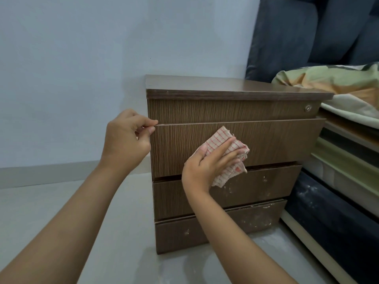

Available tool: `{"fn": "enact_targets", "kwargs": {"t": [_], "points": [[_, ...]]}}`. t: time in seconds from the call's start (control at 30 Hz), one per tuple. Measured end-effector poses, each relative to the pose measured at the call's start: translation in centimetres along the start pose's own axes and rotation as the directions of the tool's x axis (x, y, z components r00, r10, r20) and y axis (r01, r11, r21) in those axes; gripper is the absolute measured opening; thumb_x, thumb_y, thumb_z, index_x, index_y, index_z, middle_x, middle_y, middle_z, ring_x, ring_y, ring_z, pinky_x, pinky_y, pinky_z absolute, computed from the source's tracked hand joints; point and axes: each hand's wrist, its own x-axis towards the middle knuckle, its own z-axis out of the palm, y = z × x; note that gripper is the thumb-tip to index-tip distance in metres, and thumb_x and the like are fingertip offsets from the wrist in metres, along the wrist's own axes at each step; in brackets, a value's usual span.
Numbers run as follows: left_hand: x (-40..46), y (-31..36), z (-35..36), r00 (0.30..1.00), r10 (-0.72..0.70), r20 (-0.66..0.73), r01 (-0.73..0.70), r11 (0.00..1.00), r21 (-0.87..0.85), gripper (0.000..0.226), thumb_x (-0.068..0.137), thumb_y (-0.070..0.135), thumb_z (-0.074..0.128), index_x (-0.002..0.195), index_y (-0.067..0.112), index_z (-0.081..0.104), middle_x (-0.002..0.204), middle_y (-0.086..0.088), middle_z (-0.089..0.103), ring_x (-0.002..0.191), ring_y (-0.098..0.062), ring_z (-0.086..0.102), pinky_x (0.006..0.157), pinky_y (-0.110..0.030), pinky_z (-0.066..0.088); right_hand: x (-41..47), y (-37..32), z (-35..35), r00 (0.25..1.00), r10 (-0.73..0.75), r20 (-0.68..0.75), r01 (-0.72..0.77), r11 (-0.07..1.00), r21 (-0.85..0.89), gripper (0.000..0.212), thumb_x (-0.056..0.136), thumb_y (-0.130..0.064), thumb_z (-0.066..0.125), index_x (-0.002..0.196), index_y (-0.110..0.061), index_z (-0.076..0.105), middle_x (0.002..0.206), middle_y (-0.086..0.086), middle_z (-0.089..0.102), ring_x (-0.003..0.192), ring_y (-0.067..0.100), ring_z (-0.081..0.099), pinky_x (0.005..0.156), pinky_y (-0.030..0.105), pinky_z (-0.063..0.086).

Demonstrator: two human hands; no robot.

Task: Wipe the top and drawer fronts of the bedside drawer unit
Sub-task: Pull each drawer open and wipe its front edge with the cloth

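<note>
Pressing soft, limp red-checked cloth (225,144) flat under spread right hand (207,162) against stiff brown wood-grain drawer front (266,142); left hand (127,138) seemingly pinching its near-left top corner.

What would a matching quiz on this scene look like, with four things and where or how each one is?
Things:
1. cloth
2. left hand
3. lock
4. white smears

States:
A. on the two lower drawer fronts
B. pinching the second drawer's top left corner
C. pressed flat on the second drawer front under the right hand
D. at the right end of the top drawer front

Pairs: 1-C, 2-B, 3-D, 4-A
</note>
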Motion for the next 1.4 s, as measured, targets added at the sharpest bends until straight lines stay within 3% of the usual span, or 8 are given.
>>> {"fn": "enact_targets", "kwargs": {"t": [0.2, 0.43, 0.63, 0.8, 0.97, 1.07, 1.3, 1.4], "points": [[-0.1, -0.2, 0.7, 0.999, 0.014, -0.051, -0.012, 1.0, 0.027, 0.018, 0.079, -0.001, 0.065, 0.093, 0.008, 0.072, 0.08, -0.012, 0.059, 0.066, -0.021, 0.056, 0.06, -0.013, 0.041, 0.8, -0.2, -0.4, 1.0, -0.006, 0.027, 0.005, 1.0, 0.011, 0.07, 0.092, -0.036, 0.03, 0.148, -0.026, -0.011, 0.151, 0.001, -0.034, 0.141, 0.026, -0.026, 0.113, 0.044, -0.011], [-1.4, -0.5, 1.7, 0.991, 0.057, -0.123, -0.055, 0.998, 0.022, 0.026, 0.083, 0.0, 0.06, 0.108, 0.006, 0.066, 0.087, -0.005, 0.051, 0.076, -0.017, 0.055, 0.067, -0.025, 0.051, 1.2, -0.2, -0.4, 1.0, 0.005, 0.028, -0.004, 1.0, -0.007, 0.07, 0.099, -0.025, 0.04, 0.148, -0.026, -0.01, 0.152, 0.002, -0.033, 0.141, 0.027, -0.025, 0.113, 0.05, -0.007], [-6.8, -1.1, 3.2, 1.0, 0.026, 0.0, -0.026, 0.994, 0.101, 0.063, 0.08, 0.01, 0.067, 0.134, 0.001, 0.036, 0.117, -0.016, 0.041, 0.101, -0.014, 0.049, 0.087, 0.001, 0.034, 1.3, 0.2, -0.4, 1.0, -0.013, 0.025, 0.013, 1.0, -0.019, 0.073, 0.098, -0.027, 0.042, 0.148, -0.026, -0.01, 0.152, 0.002, -0.033, 0.141, 0.027, -0.024, 0.113, 0.053, -0.004], [-11.5, -2.0, 4.1, 0.992, -0.057, 0.112, 0.046, 0.994, 0.099, 0.046, 0.077, 0.007, 0.07, 0.116, -0.001, 0.048, 0.114, -0.015, 0.044, 0.091, -0.015, 0.053, 0.086, 0.0, 0.034, 1.5, 0.4, -0.6, 0.999, -0.032, 0.033, 0.032, 0.999, -0.013, 0.072, 0.098, -0.027, 0.042, 0.149, -0.026, -0.01, 0.152, 0.002, -0.033, 0.141, 0.028, -0.024, 0.113, 0.054, -0.005], [-12.1, -2.9, 4.1, 0.979, -0.096, 0.18, 0.062, 0.98, 0.19, 0.022, 0.082, 0.009, 0.065, 0.102, 0.003, 0.062, 0.097, -0.007, 0.056, 0.082, -0.012, 0.053, 0.073, -0.017, 0.042, 2.2, 1.3, -1.3, 0.996, -0.077, 0.033, 0.079, 0.996, -0.046, 0.072, 0.096, -0.031, 0.041, 0.15, -0.023, -0.007, 0.153, 0.006, -0.029, 0.142, 0.031, -0.022, 0.114, 0.056, -0.003], [-11.8, -3.2, 4.0, 0.975, -0.097, 0.202, 0.055, 0.977, 0.204, 0.021, 0.081, 0.007, 0.066, 0.102, 0.001, 0.066, 0.091, -0.007, 0.06, 0.079, -0.012, 0.052, 0.07, -0.02, 0.043, 2.4, 1.4, -1.8, 0.995, -0.093, 0.04, 0.095, 0.995, -0.04, 0.07, 0.097, -0.029, 0.042, 0.15, -0.022, -0.004, 0.154, 0.007, -0.027, 0.142, 0.031, -0.021, 0.113, 0.048, -0.006], [-11.2, -3.8, 4.0, 0.96, -0.193, 0.205, 0.152, 0.968, 0.199, 0.023, 0.082, 0.007, 0.066, 0.104, 0.003, 0.068, 0.089, -0.007, 0.063, 0.077, -0.019, 0.056, 0.069, -0.027, 0.045, 2.6, 1.8, -2.7, 0.994, -0.101, 0.03, 0.1, 0.995, 0.016, 0.063, 0.098, -0.017, 0.045, 0.149, -0.022, 0.008, 0.157, 0.009, -0.016, 0.143, 0.027, -0.016, 0.095, 0.001, -0.019], [-10.6, -3.9, 4.1, 0.954, -0.221, 0.201, 0.184, 0.965, 0.189, 0.016, 0.08, 0.007, 0.067, 0.096, 0.005, 0.07, 0.086, -0.005, 0.064, 0.076, -0.02, 0.058, 0.068, -0.027, 0.045, 2.8, 2.0, -2.7, 0.994, -0.112, 0.006, 0.112, 0.993, 0.025, 0.062, 0.097, -0.013, 0.047, 0.149, -0.02, 0.014, 0.157, 0.011, -0.01, 0.143, 0.028, -0.012, 0.089, -0.008, -0.016]]}}
